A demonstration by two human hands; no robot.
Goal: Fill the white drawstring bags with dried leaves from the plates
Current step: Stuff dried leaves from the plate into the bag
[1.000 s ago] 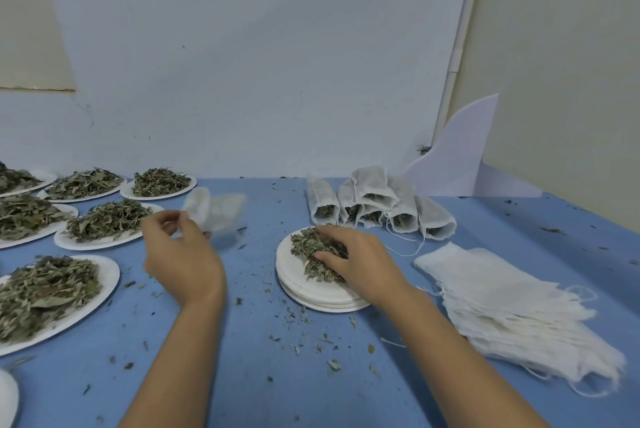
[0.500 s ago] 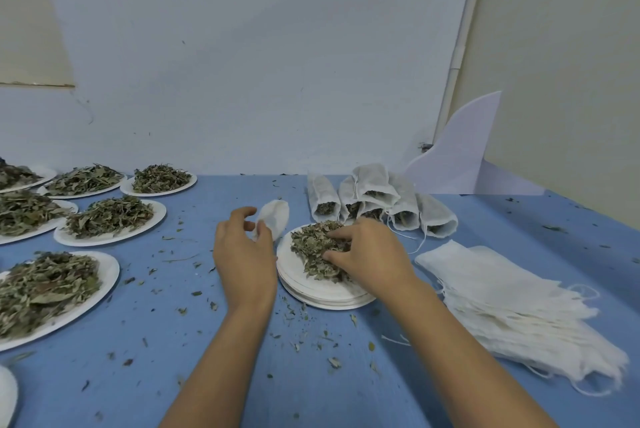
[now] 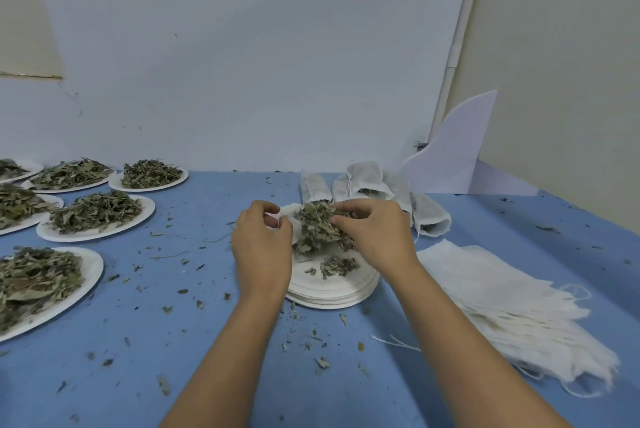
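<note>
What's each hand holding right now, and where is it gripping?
Left hand pinches a white bag by its edge; right hand grips a clump of dried leaves from its right side.

Right hand grips leaves (left hand pinches bag).

The left hand and right hand are bare, as are both forearms down to the frame's edge.

Hemmed left by leaf plates, right by empty-bag pile, behind by filled bags; left free only near tabletop.
</note>
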